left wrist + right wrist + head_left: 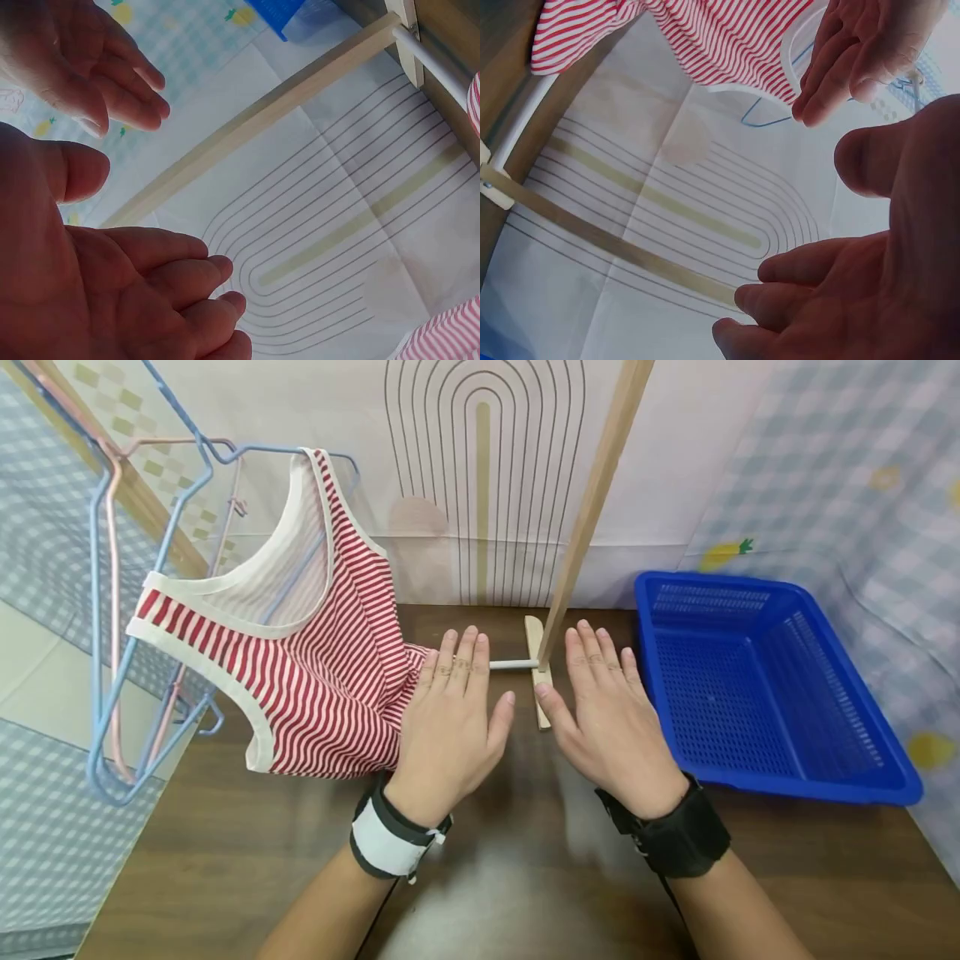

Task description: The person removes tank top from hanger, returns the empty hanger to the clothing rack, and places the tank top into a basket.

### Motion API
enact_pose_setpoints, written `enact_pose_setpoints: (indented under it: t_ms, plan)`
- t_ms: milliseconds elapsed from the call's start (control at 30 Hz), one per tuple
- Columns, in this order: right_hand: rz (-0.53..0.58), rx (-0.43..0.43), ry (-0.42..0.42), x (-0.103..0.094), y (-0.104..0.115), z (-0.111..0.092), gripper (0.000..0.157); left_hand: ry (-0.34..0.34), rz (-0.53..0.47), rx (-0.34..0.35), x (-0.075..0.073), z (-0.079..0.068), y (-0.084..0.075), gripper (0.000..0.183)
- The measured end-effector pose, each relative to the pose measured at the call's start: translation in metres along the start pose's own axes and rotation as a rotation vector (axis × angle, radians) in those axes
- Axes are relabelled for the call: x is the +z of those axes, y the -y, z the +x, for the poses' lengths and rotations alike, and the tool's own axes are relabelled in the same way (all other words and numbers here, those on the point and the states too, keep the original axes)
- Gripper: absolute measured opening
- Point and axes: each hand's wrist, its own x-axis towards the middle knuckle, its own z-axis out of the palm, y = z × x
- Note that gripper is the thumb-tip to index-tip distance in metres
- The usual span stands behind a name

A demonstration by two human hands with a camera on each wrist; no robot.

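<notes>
Both hands hover palm down over the table, side by side, in the head view. My left hand [447,727] has its fingers extended and overlaps the lower edge of a red-and-white striped sleeveless top [330,693]. The top hangs on a blue hanger [262,449] at the left. My right hand [611,727], fingers also straight, is between a wooden upright post [592,510] and a blue plastic basket [780,693]. Neither hand holds anything. Each wrist view shows the palm of its own hand, with the other hand across from it.
More hangers, among them a pink one [115,610], hang at the far left. A white rod [513,664] joins the post's wooden foot [543,702] low over the brown table [480,893]. Behind stands a backdrop [652,460] with printed arches.
</notes>
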Motion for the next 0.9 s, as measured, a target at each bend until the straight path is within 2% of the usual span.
enact_pose_setpoints:
  t_ms: [167, 400, 633, 800, 900]
  plan:
    - [0.013, -0.037, -0.016, 0.002, 0.003, 0.004, 0.074, -0.044, 0.002, -0.016, -0.005, -0.004, 0.002, 0.068]
    - [0.013, -0.081, -0.027, 0.004, 0.006, 0.01, 0.072, -0.19, 0.006, -0.009, -0.02, -0.011, 0.007, 0.067]
    - [0.03, -0.135, -0.028, 0.004, 0.015, 0.02, 0.072, -0.36, -0.002, -0.014, -0.054, -0.017, 0.019, 0.07]
    - [0.029, -0.185, -0.032, 0.003, 0.027, 0.033, 0.071, -0.501, 0.004, -0.052, -0.082, -0.018, 0.037, 0.072]
    - [0.026, -0.21, -0.019, 0.002, 0.035, 0.042, 0.07, -0.579, -0.001, -0.083, -0.094, -0.017, 0.045, 0.07]
